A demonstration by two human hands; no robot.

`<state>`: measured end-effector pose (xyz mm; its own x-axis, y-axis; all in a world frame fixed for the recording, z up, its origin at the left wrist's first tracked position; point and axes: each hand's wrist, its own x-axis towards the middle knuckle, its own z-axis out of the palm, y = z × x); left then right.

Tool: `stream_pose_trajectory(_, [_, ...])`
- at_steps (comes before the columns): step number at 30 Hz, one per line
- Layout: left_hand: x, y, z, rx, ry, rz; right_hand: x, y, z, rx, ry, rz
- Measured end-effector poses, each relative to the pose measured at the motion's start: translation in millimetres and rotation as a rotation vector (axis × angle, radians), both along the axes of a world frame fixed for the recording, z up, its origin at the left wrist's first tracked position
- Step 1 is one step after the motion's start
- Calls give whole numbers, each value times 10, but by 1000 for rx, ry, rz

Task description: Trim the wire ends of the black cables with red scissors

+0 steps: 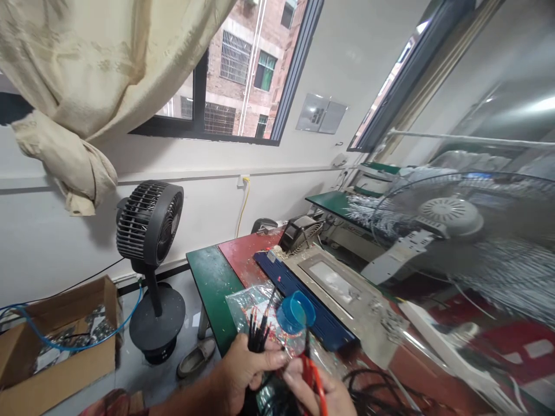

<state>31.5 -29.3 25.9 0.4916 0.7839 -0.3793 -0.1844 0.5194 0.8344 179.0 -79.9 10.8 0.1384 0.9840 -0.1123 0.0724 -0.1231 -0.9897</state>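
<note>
blk wires (257, 340) in L fingers (269, 361), fan (150, 225)

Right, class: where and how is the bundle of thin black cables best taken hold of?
Probably grip the cables just below their upward-pointing ends, from the left, as the left hand does: the strands gather there, their ends spread free above, and the right hand occupies the other side.

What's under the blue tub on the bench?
Around the blue tub shows crinkled clear plastic with small reddish bits. Directly beneath its base can't be seen; the left hand and right hand cover part of the area nearer the camera.
</note>
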Motion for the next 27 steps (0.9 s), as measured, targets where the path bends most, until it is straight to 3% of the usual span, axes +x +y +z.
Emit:
stream_pose_trajectory(2, [-31,9,1,54,-2,-71,89,-2,-112,-54,83,-67])
stream_pose_trajectory(4, [-66,15,-2,87,-15,-161,127,-10,-168,-79,174,-21])
stream_pose_trajectory(9, [-111,22,-38,33,-121,-331,61,-46,-80,-36,280,260])
stream_pose_trajectory(16, [-117,34,-20,27,-189,-444,67,-59,-101,-14,279,268])
stream_pose_trajectory(21, [-132,11,18,-60,-188,-400,63,-67,-39,-27,123,100])
stream_pose_trajectory(27, [-91,-22,38,-12,-141,-354,-12,-97,39,35,-127,-110])
